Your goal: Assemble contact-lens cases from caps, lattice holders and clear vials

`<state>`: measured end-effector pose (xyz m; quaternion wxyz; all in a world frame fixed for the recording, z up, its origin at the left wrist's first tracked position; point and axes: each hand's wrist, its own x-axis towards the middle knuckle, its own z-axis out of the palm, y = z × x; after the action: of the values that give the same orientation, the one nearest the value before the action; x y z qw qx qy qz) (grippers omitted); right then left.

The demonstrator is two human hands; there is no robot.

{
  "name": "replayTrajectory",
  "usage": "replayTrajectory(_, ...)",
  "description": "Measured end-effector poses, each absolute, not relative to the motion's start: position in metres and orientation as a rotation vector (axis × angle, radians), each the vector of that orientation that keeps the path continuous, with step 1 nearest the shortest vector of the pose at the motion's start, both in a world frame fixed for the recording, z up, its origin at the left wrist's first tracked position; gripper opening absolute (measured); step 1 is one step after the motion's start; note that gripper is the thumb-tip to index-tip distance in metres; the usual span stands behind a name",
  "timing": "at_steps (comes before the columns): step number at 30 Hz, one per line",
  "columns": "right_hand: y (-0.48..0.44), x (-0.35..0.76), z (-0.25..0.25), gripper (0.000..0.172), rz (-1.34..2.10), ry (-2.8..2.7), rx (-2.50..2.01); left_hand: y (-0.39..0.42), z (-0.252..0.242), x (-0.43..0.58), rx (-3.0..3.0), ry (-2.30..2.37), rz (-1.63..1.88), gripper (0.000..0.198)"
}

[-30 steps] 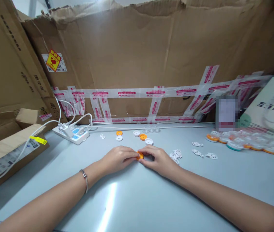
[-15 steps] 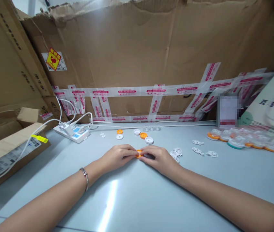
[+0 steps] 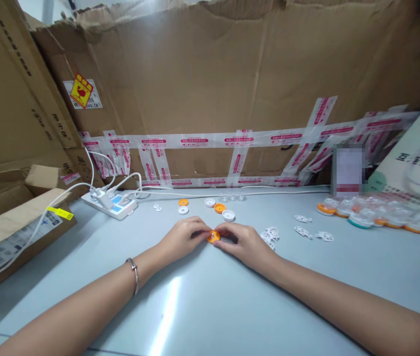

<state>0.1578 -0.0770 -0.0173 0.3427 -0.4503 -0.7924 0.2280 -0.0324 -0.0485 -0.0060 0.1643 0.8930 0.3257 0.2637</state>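
Both my hands meet at the middle of the grey table (image 3: 202, 301), pinching one small orange round cap (image 3: 213, 236) between their fingertips. My left hand (image 3: 183, 237), with a metal bracelet on its wrist, grips the cap's left side. My right hand (image 3: 241, 241) grips its right side with curled fingers. Just behind my hands lie loose orange caps (image 3: 219, 208) and white caps (image 3: 228, 215). A small heap of flat white plastic pieces (image 3: 270, 234) sits right of my right hand.
A white power strip (image 3: 109, 205) with plugged cables lies back left. Cardboard walls (image 3: 213, 89) patched with red-printed tape close the back and left. A cardboard box (image 3: 5, 237) stands at the left edge. A row of assembled orange and teal discs (image 3: 369, 217) lies back right.
My hands have lifted and tilted the orange cap slightly, so more of its face shows. Both hands stay together at the same spot.
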Motion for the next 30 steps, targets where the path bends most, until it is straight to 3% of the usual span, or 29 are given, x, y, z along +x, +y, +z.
replayTrajectory(13, -0.076, 0.158, -0.02, 0.014, 0.707, -2.004, -1.131, -0.049, -0.007, -0.026, 2.403, 0.97, 0.86, 0.012)
replayTrajectory(23, -0.076, 0.157, -0.018, 0.01, 0.634, -2.045, -1.14, -0.047, -0.008, -0.035, 3.115, 0.788, 0.77, 0.017)
replayTrajectory(30, -0.076, 0.158, -0.022, 0.012, 0.55, -2.091, -1.083, -0.048, -0.008, -0.038, 3.17, 0.751, 0.733, 0.02)
